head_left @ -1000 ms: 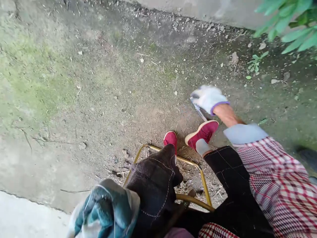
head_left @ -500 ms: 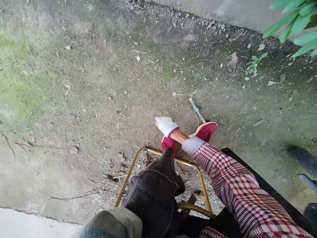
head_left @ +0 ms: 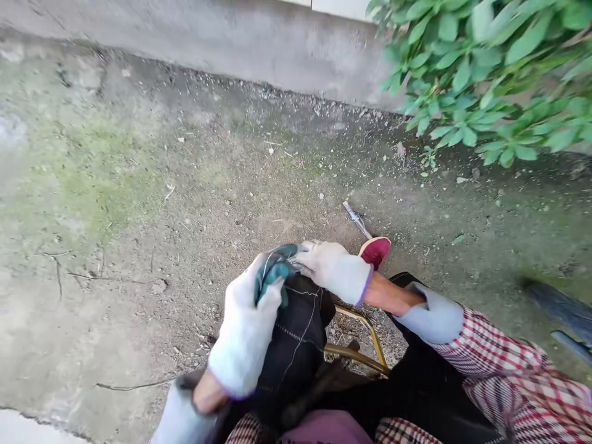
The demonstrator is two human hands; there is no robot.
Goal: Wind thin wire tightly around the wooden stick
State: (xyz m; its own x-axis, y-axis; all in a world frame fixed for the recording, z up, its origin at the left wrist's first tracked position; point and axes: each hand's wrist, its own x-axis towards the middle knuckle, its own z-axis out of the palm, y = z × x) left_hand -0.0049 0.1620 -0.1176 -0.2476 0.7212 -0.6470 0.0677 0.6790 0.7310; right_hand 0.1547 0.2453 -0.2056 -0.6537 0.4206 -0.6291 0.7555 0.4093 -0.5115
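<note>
My left hand (head_left: pixel 247 311), in a white glove with a dark teal palm, is raised over my left thigh with its fingers curled. A thin, pale wire (head_left: pixel 265 266) arcs across its teal palm. My right hand (head_left: pixel 333 268), gloved in white with a purple cuff edge, meets it from the right. The right fingers are pinched on blurred silvery strands of the wire between the hands. Dark trousers (head_left: pixel 300 333) with light stitching lie beneath both hands. Beyond them, a short stick (head_left: pixel 357 219) with wire wound round it rests on the ground by my red shoe (head_left: pixel 375 251).
A yellow metal frame (head_left: pixel 377 345) stands between my legs. Green leafy plants (head_left: pixel 490 80) spread at the upper right, beside a concrete wall base (head_left: pixel 231 49). Dark objects (head_left: pixel 559 302), partly cut off, lie at the right edge. Thin twigs (head_left: pixel 106 279) litter the dirt.
My right hand has come up from near the shoes to meet my left hand, which has entered view. The camera has tilted up, showing more plants and wall.
</note>
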